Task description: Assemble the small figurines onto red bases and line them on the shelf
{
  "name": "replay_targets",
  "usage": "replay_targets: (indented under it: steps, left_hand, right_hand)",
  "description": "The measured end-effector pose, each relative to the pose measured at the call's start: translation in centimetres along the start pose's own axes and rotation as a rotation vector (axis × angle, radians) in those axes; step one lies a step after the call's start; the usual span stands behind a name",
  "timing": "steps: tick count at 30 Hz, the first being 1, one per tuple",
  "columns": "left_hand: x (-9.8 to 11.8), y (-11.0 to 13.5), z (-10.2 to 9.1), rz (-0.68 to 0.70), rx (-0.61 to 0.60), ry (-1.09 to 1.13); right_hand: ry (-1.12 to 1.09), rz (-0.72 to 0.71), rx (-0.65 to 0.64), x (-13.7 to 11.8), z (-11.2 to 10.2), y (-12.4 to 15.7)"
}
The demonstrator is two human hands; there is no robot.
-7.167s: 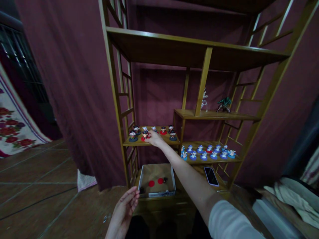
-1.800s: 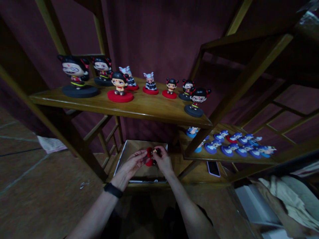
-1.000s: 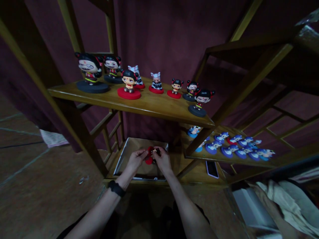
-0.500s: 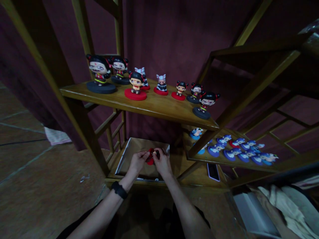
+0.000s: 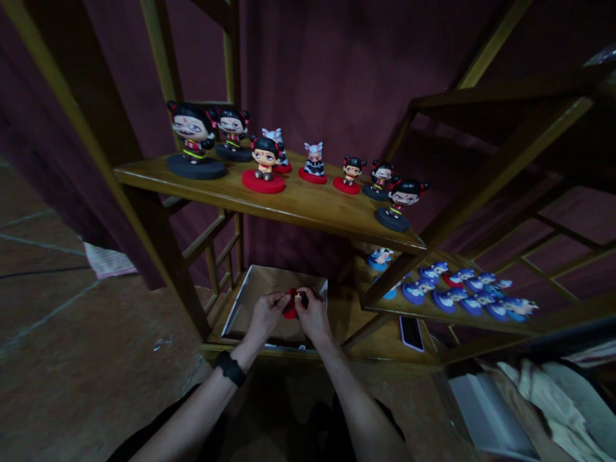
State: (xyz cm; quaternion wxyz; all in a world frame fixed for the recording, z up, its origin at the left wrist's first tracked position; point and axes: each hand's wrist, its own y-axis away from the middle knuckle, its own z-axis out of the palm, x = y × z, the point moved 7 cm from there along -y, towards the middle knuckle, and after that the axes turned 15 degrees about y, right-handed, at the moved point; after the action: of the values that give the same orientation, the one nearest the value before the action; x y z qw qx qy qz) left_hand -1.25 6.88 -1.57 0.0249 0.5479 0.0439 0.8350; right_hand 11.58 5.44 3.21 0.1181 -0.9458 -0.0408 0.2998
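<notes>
Over a shallow cardboard box [image 5: 269, 279] on the low shelf, both hands meet at a small figurine [image 5: 298, 298] with a red round base [image 5: 289, 312]. My left hand [image 5: 267, 314] pinches the base at its left edge. From the other side, my right hand [image 5: 314, 314] closes its fingers around the figurine's dark-haired upper part. Fingers hide much of it. On the shelf above stand similar figurines, among them a seated one on a red base [image 5: 264, 168] and a large one on a dark base [image 5: 193, 141].
Several blue-and-white figurines [image 5: 450, 298] crowd the lower right shelf. A phone [image 5: 411, 333] lies on the bottom board beside the box. The wooden upper shelf [image 5: 308, 208] overhangs beyond my hands, and a slanting post [image 5: 158, 276] rises on the left.
The hands stay in nearly the same place, still gripping the figurine and its base. The view shifts very slightly.
</notes>
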Motion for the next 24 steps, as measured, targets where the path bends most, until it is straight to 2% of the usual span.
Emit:
replay_targets:
  steps: [4, 8, 11, 14, 18, 21, 24]
  left_hand:
    - [-0.3, 0.1, -0.3, -0.005, 0.018, 0.007]
    - [-1.4, 0.0, 0.0, -0.117, 0.032, 0.209]
    - [-2.0, -0.2, 0.1, -0.215, 0.051, 0.431]
    - [-2.0, -0.3, -0.4, -0.280, 0.111, 0.569]
    - [-1.9, -0.1, -0.3, -0.363, 0.148, 0.624]
    - [-1.9, 0.1, 0.3, -0.372, 0.116, 0.636]
    - [-1.7, 0.4, 0.8, -0.352, 0.098, 0.615]
  right_hand:
    - [-0.006, 0.012, 0.003, 0.1, 0.3, -0.1]
    - [-0.027, -0.018, -0.002, -0.2, 0.1, -0.1]
    - [-0.190, 0.002, -0.036, 0.1, 0.4, -0.2]
    - [-0.376, 0.115, -0.017, 1.4, 1.0, -0.5]
    - [-0.598, 0.242, -0.058, 2.7, 2.3, -0.7]
    - [-0.715, 0.253, -0.126, 2.6, 3.1, -0.6]
    - [-0.733, 0.277, -0.143, 2.5, 3.3, -0.4]
